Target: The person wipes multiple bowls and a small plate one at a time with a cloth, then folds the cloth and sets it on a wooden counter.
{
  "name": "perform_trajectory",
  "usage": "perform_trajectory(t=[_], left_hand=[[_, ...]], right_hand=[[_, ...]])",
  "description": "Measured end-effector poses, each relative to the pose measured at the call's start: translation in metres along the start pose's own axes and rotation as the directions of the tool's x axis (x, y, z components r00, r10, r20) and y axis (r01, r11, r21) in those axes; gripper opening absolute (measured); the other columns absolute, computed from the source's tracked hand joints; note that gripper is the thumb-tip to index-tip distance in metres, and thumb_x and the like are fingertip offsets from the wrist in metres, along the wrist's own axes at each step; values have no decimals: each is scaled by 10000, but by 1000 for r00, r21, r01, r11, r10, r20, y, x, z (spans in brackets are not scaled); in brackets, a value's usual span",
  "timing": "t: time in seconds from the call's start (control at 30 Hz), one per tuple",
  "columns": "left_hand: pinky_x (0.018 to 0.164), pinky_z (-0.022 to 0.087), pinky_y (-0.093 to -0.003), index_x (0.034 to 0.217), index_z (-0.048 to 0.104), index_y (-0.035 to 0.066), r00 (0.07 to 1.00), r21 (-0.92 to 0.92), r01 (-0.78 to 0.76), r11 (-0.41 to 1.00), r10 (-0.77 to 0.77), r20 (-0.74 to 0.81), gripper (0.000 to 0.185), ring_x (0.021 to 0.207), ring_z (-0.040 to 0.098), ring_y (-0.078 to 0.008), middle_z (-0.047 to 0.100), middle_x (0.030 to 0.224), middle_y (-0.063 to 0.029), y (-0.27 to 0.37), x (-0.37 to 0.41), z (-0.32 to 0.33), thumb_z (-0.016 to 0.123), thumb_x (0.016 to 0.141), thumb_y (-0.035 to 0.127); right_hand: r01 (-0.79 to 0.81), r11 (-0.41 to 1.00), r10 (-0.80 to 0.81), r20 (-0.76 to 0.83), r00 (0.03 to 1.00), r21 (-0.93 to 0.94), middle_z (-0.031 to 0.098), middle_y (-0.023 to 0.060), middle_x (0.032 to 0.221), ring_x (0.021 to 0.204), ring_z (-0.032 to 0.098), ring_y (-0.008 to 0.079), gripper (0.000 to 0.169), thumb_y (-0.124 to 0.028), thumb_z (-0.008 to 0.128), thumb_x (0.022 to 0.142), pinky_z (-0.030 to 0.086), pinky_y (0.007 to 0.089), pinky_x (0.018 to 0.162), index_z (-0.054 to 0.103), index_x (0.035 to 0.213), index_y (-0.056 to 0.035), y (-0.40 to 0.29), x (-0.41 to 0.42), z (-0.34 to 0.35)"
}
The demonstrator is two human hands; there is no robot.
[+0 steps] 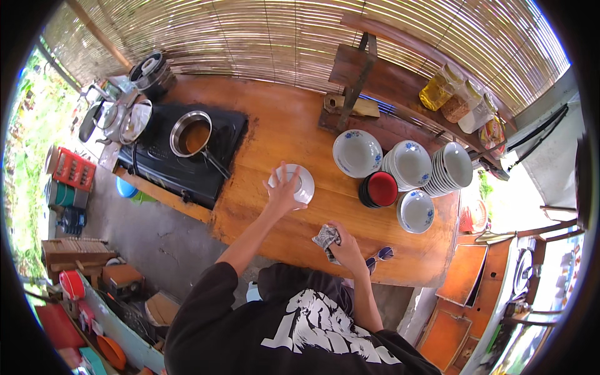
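My left hand (282,190) lies with fingers spread over a white saucer or small plate (307,183) on the wooden counter; whether it grips the dish I cannot tell. In my right hand (344,246) is a bunched checked cloth (326,238), held near the counter's front edge. Beyond it stand a stack of white bowls with blue flowers (410,164), another stack of white bowls (452,171), a wide flowered plate (357,153), a small flowered bowl (416,212) and a stack of dark dishes with a red top one (382,189).
A steel saucepan (191,134) with brown liquid sits on the black gas stove (164,164), its handle pointing towards the counter. Sunglasses (379,257) lie near the front edge. Behind the dishes, a wooden shelf (398,84) holds jars (442,87). A metal kettle (112,123) stands left of the stove.
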State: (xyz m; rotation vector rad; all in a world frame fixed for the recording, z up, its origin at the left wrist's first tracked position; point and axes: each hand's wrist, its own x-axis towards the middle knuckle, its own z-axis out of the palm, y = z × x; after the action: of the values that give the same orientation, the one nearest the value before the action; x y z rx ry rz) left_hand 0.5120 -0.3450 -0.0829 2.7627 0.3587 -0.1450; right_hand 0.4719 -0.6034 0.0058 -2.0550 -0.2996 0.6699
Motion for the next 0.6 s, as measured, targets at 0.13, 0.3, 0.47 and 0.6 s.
perform_trajectory(t=[0.13, 0.3, 0.47, 0.6], left_hand=[[952, 361, -826, 1589, 260, 297, 963, 47, 4, 999, -16, 268, 1346, 1453, 174, -622, 133, 1664, -230, -7, 33, -3, 982, 465, 462], [944, 380, -813, 1561, 329, 278, 982, -23, -27, 999, 31, 187, 1281, 1427, 223, -612, 204, 1635, -219, -10, 29, -7, 984, 472, 438], [1040, 408, -705, 1541, 378, 244, 991, -272, -18, 962, 53, 122, 1240, 1431, 263, -554, 258, 1608, -237, -25, 21, -20, 982, 475, 438], [1105, 413, -586, 1523, 412, 182, 998, -412, -63, 909, 49, -45, 1213, 1443, 298, -489, 299, 1588, -255, -52, 12, -11, 984, 487, 448]], right_hand=[[-29, 998, 32, -59, 998, 50, 701, 190, 1156, 1125, 679, 335, 436, -73, 612, 873, 507, 385, 969, 575, 1307, -66, -20, 0, 25], [-46, 996, 57, -159, 986, 71, 703, 195, 1147, 1125, 679, 342, 438, -66, 606, 863, 506, 390, 973, 581, 1301, -66, -11, 8, 44], [-84, 994, 96, -215, 972, 64, 700, 195, 1153, 1134, 675, 338, 439, -49, 601, 866, 506, 376, 971, 585, 1304, -66, -10, 18, 49], [-91, 995, 96, -278, 956, 30, 698, 189, 1150, 1118, 676, 306, 455, -27, 580, 863, 500, 366, 976, 587, 1316, -72, 1, 34, 53]])
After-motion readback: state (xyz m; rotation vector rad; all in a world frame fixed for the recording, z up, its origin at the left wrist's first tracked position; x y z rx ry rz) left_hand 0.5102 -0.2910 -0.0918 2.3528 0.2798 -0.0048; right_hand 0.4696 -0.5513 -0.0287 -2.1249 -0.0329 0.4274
